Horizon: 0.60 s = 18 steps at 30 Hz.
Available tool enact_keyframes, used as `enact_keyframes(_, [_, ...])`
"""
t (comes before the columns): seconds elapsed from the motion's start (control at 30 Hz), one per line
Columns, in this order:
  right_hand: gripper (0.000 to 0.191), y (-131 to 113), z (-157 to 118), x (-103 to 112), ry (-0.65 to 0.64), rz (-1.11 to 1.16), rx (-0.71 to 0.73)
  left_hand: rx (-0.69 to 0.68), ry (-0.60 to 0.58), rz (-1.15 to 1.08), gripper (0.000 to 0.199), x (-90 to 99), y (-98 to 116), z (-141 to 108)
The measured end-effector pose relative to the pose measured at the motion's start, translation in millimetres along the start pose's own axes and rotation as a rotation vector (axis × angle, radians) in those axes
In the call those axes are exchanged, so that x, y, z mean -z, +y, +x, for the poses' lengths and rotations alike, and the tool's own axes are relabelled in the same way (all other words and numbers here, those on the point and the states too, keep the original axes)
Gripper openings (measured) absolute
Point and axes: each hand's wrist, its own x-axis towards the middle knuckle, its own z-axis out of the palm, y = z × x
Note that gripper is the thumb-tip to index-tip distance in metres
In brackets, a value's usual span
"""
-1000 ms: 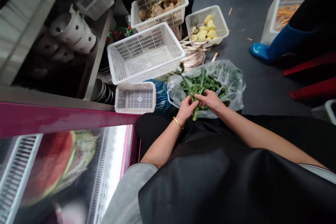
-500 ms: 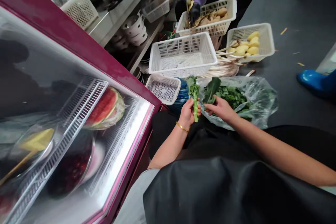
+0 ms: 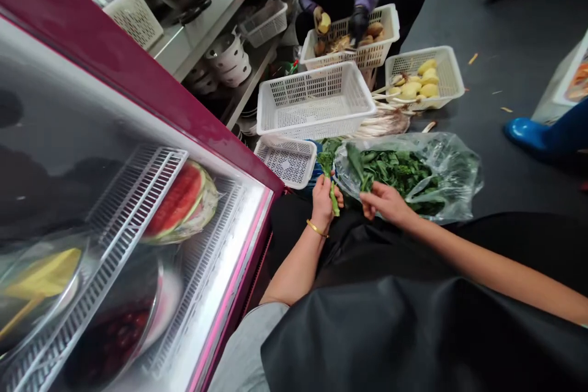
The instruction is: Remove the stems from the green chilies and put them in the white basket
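My left hand point(image 3: 324, 201), with a gold bangle at the wrist, is closed round a green vegetable stalk point(image 3: 326, 165) that has a leafy, budded top. To its right, my right hand point(image 3: 384, 203) pinches a dark green leaf point(image 3: 355, 160) by its lower end. Just beyond the hands lies a clear plastic bag point(image 3: 459, 165), spread wide, with a heap of leafy greens point(image 3: 395, 171) in it. More greens show behind the left hand, over a blue plastic bag point(image 3: 316, 179) that is mostly covered.
A small white basket point(image 3: 285, 162) and larger white crate point(image 3: 316, 101) stand ahead. Peeled potatoes fill part of another basket point(image 3: 452, 73). A co-worker's gloved hand point(image 3: 358, 23) is over a potato crate. An open magenta-framed fridge door point(image 3: 220, 128) flanks my left; a blue boot point(image 3: 533, 135) stands right.
The leaf in my right hand has moved slightly left and down. My left hand still holds the stalk, now lower. The co-worker's hands have moved apart, one holding a peeled potato.
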Motion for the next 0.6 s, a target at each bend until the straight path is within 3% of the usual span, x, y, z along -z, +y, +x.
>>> enact_keyframes(0.07, [0.035, 12.3, 2.2, 9.5, -0.175, -0.286, -0.053, 0.022, -0.031, -0.044, 0.043, 5.0, 3.9, -2.3])
enact_keyframes(0.13, [0.033, 12.3, 13.0, 13.8, -0.260, -0.433, -0.008, 0.117, -0.108, -0.066, 0.042, 8.7, 6.3, -3.0])
enact_keyframes(0.27, [0.045, -21.2, 36.6, 8.8, -0.211, -0.195, 0.135, 0.336, -0.306, -0.048, 0.045, 13.0, 14.2, 3.0])
enact_keyframes(0.37, [0.041, -43.9, 46.0, 6.3, -0.161, -0.057, 0.133, 0.384, -0.380, 0.000, 0.048, 14.4, 18.8, 9.2])
enact_keyframes(0.43, [0.035, -46.7, 51.3, 4.5, -0.110, -0.043, 0.103, 0.422, -0.422, 0.033, 0.049, 15.1, 18.3, 12.8])
enact_keyframes(0.5, [0.033, -42.0, 55.6, -1.4, -0.017, -0.080, 0.123, 0.456, -0.367, 0.061, 0.047, 14.5, 17.6, 17.5])
enact_keyframes(0.6, [0.031, -33.4, 46.8, -15.0, 0.128, -0.377, 0.327, 0.451, -0.085, 0.152, 0.038, 1.4, 26.0, 24.6])
